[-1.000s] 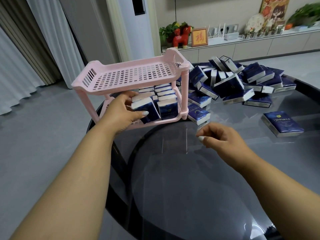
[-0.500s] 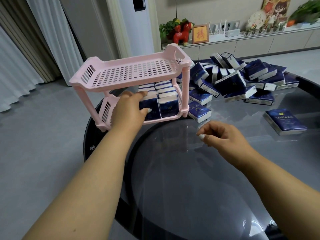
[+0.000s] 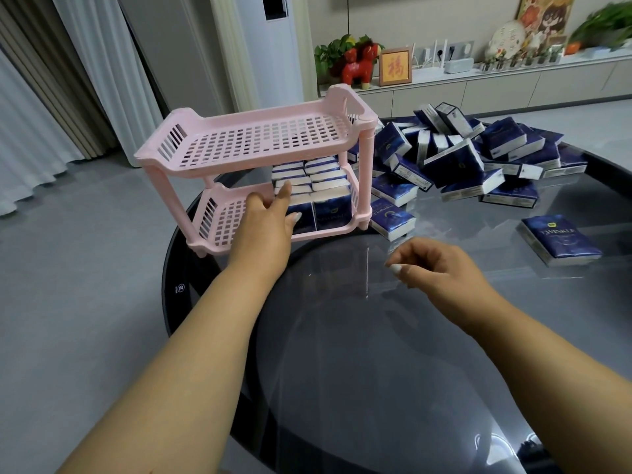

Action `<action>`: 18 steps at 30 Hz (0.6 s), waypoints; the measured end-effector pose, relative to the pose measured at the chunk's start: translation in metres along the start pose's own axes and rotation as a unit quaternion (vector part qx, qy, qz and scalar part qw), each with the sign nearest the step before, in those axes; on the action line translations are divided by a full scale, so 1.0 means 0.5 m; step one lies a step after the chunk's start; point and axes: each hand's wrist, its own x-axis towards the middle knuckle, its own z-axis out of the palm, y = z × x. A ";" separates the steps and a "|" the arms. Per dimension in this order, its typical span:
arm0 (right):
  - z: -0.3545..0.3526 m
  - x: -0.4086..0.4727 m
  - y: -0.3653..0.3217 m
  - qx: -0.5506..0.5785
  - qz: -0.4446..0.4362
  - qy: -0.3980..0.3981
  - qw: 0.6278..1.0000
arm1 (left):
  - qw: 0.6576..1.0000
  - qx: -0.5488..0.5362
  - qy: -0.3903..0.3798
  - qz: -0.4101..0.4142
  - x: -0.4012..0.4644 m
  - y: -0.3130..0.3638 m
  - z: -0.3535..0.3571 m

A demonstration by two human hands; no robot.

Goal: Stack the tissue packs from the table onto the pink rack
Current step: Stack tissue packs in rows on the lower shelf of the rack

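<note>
The pink two-tier rack (image 3: 246,145) stands at the far left edge of the dark glass table (image 3: 342,354). Its top shelf holds nothing. On the right half of its lower shelf, several blue-and-white tissue packs (image 3: 330,206) stand upright in rows. My left hand (image 3: 263,227) reaches into the lower shelf, its straight fingers touching the front-left pack. Empty, with loosely curled fingers, my right hand (image 3: 434,268) hovers over the table in front of the rack. A loose pile of tissue packs (image 3: 455,159) lies right of the rack.
One pack (image 3: 391,217) lies just beside the rack's right leg, and another pack (image 3: 557,239) lies alone at the right. A sideboard (image 3: 478,90) with ornaments runs along the back wall. Grey floor lies left of the table.
My left hand held a pack at the lower shelf's front; the pack now stands in the row and the fingers have straightened against it. My right hand has barely moved.
</note>
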 end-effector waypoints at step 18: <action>-0.067 0.027 -0.039 -0.006 0.091 0.163 0.982 | 0.983 -0.019 -0.051 0.174 -0.095 0.226 0.094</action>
